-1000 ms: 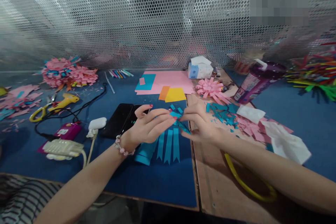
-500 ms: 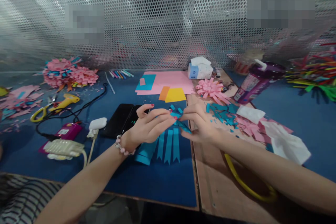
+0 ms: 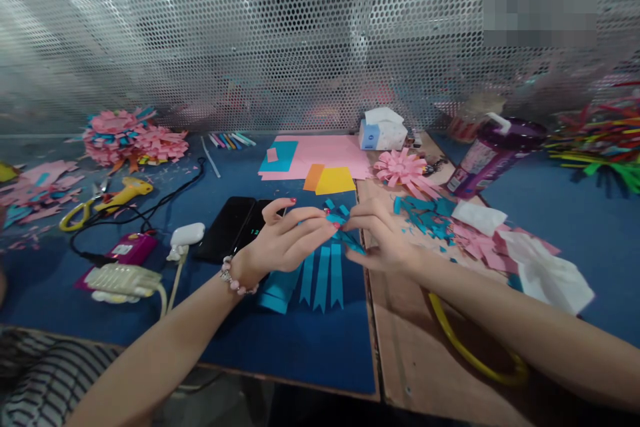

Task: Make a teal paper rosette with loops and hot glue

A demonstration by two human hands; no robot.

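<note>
Both my hands meet over the middle of the blue table mat (image 3: 280, 347). My left hand (image 3: 287, 240), with a bead bracelet at the wrist, pinches a blue paper piece (image 3: 337, 220) cut into strips. My right hand (image 3: 377, 237) pinches the same piece from the right side. Long blue strips (image 3: 323, 277) hang down from the piece toward me and lie on the mat. Small blue strip ends stick up above my fingertips.
Two dark phones (image 3: 233, 227) lie left of my hands. Pink, blue, orange and yellow sheets (image 3: 320, 160) lie behind. A pink paper flower (image 3: 403, 170), blue and pink scraps (image 3: 440, 223), tissues (image 3: 547, 270), a purple bottle (image 3: 487, 153), yellow scissors (image 3: 100, 203) and a perforated metal screen (image 3: 280, 33) surround them.
</note>
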